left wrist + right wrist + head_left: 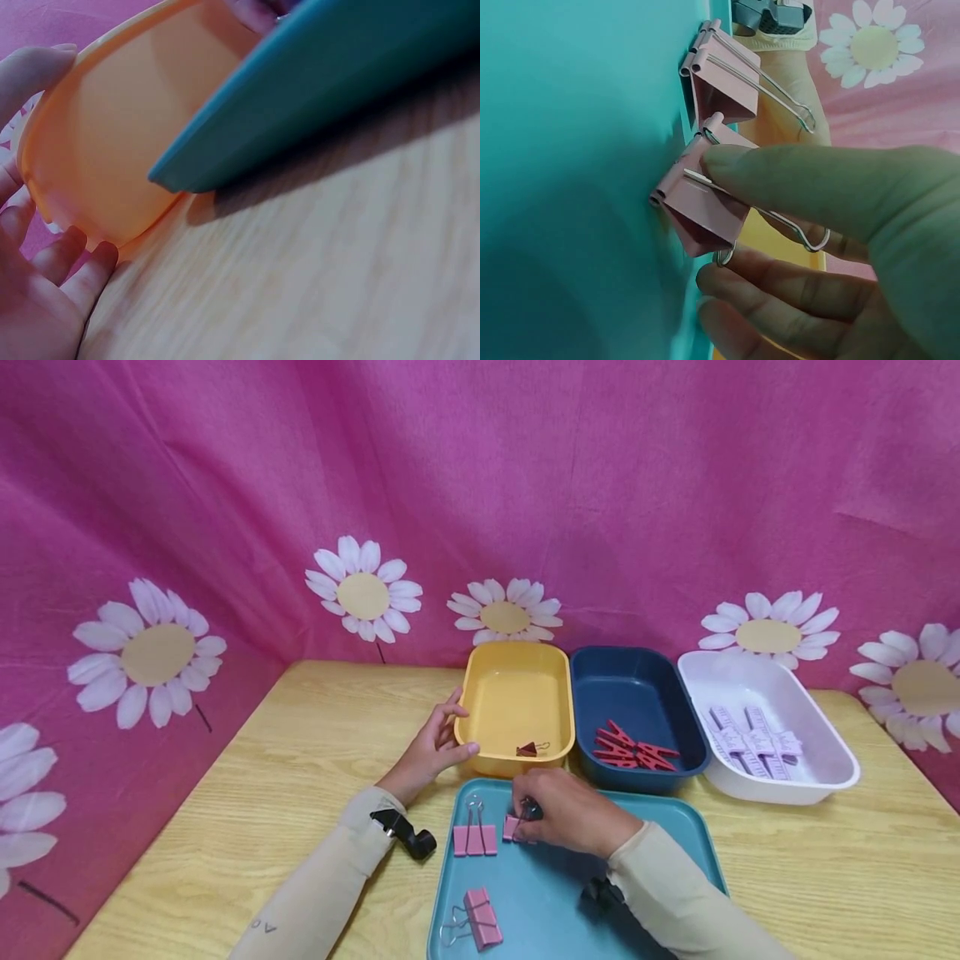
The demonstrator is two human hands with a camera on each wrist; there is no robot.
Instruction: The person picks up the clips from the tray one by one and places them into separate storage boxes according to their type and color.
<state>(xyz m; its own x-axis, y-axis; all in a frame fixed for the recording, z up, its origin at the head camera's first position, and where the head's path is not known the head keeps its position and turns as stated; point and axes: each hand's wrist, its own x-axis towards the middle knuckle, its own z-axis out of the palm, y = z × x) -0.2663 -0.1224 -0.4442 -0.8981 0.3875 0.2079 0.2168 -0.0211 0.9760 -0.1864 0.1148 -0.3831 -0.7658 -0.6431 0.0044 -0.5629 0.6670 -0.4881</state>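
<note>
My right hand pinches a pink binder clip between thumb and fingers, low over the teal tray. Its wire handles show beside the thumb in the right wrist view. To its left on the tray sits another pink binder clip, and a third pink binder clip lies nearer the front. My left hand touches the left side and front corner of the yellow bin, fingers loosely spread. Inside that bin is a small dark red binder clip.
Right of the yellow bin stands a navy bin with several red clothespins. Beyond it, a white bin holds several pale patterned clothespins. The wooden table backs onto a pink flowered cloth.
</note>
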